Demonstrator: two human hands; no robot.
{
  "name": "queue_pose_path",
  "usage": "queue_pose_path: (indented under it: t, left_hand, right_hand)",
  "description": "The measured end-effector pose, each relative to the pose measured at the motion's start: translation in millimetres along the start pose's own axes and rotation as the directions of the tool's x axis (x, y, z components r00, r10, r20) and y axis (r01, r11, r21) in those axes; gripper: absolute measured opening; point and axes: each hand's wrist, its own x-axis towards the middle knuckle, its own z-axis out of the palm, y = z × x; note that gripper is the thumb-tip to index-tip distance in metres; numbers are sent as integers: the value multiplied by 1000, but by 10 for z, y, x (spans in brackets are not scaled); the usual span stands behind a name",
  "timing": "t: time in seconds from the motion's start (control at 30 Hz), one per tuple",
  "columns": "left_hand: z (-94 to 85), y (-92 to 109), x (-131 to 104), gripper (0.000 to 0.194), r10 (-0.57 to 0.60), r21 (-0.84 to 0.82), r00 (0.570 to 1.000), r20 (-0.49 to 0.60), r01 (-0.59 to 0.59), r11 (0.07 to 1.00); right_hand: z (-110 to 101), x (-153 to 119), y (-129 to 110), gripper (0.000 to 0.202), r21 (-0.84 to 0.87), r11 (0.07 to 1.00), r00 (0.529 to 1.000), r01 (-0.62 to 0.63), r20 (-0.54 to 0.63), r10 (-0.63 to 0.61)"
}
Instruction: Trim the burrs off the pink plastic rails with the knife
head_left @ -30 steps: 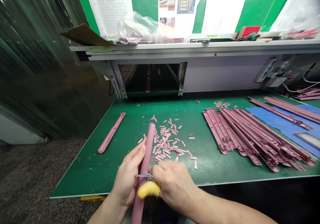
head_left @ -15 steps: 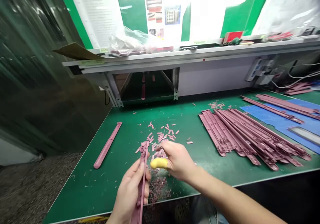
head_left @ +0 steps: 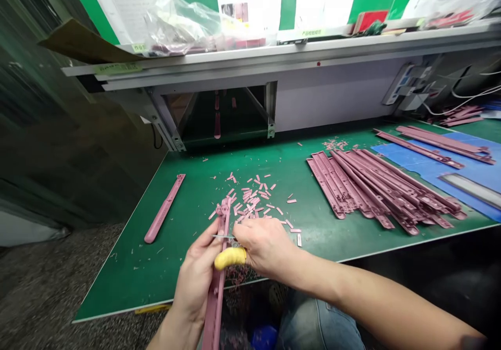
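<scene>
- The green table (head_left: 129, 277) spreads under the work; its near edge runs beneath my forearms.
- To my right on it, the pile (head_left: 376, 188) of pink strips lies fanned, long and thin.
- The strip (head_left: 217, 287) I hold is in front of me, its far part over the table, its near end running out of the bottom of view. Its long axis points away from me, far tip leaning slightly right, the ribbed, hollow side showing. I judge it light, fairly stiff plastic, smooth enough to slide; best taken by its long edges mid-length, since the little posts near the tip look easier to snap.
- A spare strip (head_left: 166, 206) lies alone to the left.
- My left hand (head_left: 198, 269) is wrapped around the held strip.
- My right hand (head_left: 268, 243) is clenched on the blade (head_left: 222, 236), which crosses the strip; my fist hides its handle, so I can't tell quite how I grip it.
- Yellow cover (head_left: 230, 258) on what seems my thumb.
- Scraps (head_left: 252, 198) lie scattered beyond.
</scene>
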Motion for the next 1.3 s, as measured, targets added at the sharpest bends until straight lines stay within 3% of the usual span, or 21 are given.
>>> queue_pose_path:
  t: [0.13,0.23,0.3,0.37,0.43,0.5,0.57,0.67,0.83,1.03,1.1,1.17,1.23,1.3]
  left_hand:
    - [83,191,284,35,93,-34,996,-7,-93,995]
    - [78,367,510,25,174,-112,984,-36,-177,978]
    - [61,444,541,24,186,-157,982,-42,-190,969]
    - [51,441,449,24,130,-182,991,-24,-132,974]
    - [49,352,279,25,20,-184,1000,5,-19,983]
    - [53,221,96,28,-73,-183,997,20,76,980]
    - [65,112,-56,31,-138,-191,990,25,140,972]
    - [92,52,-199,34,-192,-198,980,48,198,960]
    - [82,77,-262,35,-219,-153,970,107,234,960]
    - [-23,37,-236,32,-175,-124,982,67,182,975]
    - [-55,83,-198,30,-135,-141,990,28,137,980]
    - [-86,194,-130,21,-133,-149,989,60,140,979]
    - [-116,355,-44,27,-162,-128,977,137,180,975]
    - [-134,524,26,36,-101,-123,982,157,121,985]
  right_hand:
    - [235,-384,-397,35,82,985,983,151,94,-159]
    - [504,-780,-636,29,184,934,913,307,220,-343]
    - [600,-908,-631,39,315,882,888,351,187,-420]
    - [542,-821,-479,44,428,871,949,241,83,-304]
    - [336,-557,-259,48,485,873,999,53,-19,-50]
    - [81,-249,-72,55,475,876,985,-87,-89,146]
    - [-102,-18,39,55,399,906,966,-142,-143,215]
    - [-167,110,78,56,281,943,964,-177,-143,223]
    - [-104,47,-3,54,112,971,969,-212,-104,224]
    - [-76,-17,-94,47,-38,995,994,-93,-54,91]
    - [-103,-34,-99,44,36,999,1000,-27,10,27]
    - [-154,-67,-96,37,211,977,998,-12,60,0]
    - [-200,-129,-101,29,399,915,996,-61,84,30]
    - [-201,-226,-130,27,518,847,992,-121,98,82]
